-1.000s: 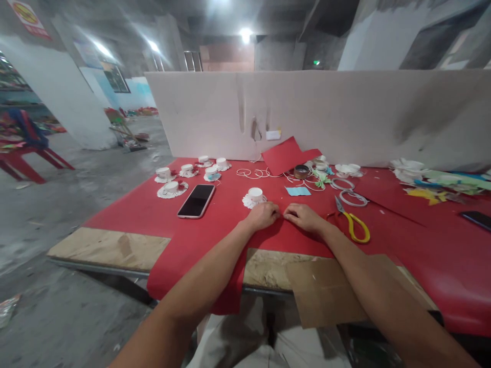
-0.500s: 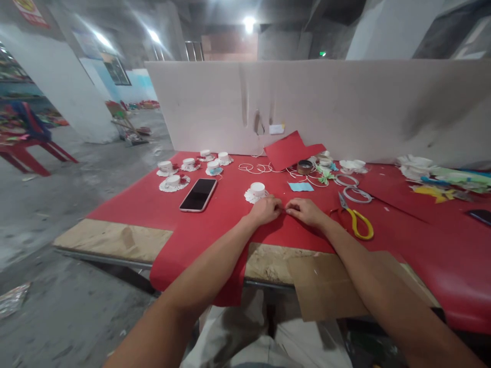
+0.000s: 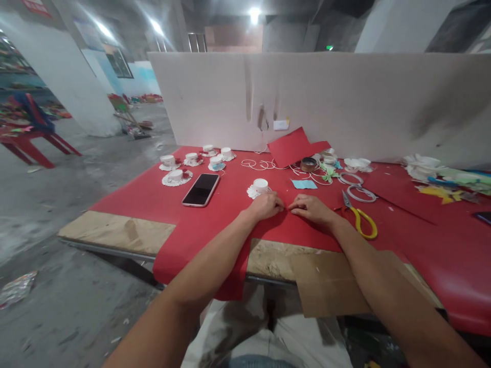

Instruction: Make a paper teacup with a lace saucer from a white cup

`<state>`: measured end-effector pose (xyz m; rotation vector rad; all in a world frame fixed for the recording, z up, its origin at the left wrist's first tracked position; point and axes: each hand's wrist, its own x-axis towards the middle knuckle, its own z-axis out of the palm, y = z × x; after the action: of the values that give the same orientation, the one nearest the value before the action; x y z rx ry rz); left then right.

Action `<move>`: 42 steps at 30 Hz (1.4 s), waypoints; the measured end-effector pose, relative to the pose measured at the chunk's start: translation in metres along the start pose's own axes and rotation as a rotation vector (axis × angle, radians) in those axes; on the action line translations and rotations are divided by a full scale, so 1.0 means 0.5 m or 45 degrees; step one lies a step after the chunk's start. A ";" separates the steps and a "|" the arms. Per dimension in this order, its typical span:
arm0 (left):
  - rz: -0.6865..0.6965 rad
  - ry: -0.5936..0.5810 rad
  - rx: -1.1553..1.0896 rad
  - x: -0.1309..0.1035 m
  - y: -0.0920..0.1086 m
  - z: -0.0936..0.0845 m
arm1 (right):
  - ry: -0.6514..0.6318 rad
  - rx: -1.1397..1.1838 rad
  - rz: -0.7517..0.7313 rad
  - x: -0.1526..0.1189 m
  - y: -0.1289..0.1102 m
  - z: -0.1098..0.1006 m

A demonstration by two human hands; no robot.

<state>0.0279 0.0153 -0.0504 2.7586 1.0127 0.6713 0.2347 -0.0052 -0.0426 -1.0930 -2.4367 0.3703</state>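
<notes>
My left hand (image 3: 267, 205) is closed in a pinch over the red sheet (image 3: 215, 230), just in front of a small white hat-shaped piece (image 3: 261, 186) with a frilly brim. Facing it across a narrow gap, my right hand (image 3: 310, 208) has its fingertips pressed together too. Whatever lies between the fingers is too small and too red to make out. Behind my right hand is a light blue scrap (image 3: 304, 184). Yellow-handled scissors (image 3: 362, 217) rest right of that hand.
A phone (image 3: 201, 189) lies left of my hands, with several white hat pieces (image 3: 176, 176) beyond it. White cord, a tape roll (image 3: 308, 164), wire coils (image 3: 361, 193) and fabric scraps sit behind and right. A pale board (image 3: 215, 102) stands along the back edge.
The fingertips of both hands, close together before, are now slightly further apart. The whole view has shifted a little, with the table objects appearing slightly higher and to the right.
</notes>
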 end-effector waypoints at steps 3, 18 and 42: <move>0.058 -0.032 -0.011 0.000 -0.008 -0.002 | -0.002 -0.099 -0.035 0.000 -0.001 0.000; 0.141 0.065 0.176 0.001 -0.002 0.014 | 0.000 -0.205 -0.024 0.001 -0.008 0.008; -0.182 -0.073 -0.583 0.004 0.023 -0.004 | -0.245 0.765 0.569 -0.013 -0.020 -0.025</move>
<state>0.0351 0.0079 -0.0446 2.2758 0.9001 0.6962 0.2384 -0.0157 -0.0293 -1.3386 -1.9802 1.3015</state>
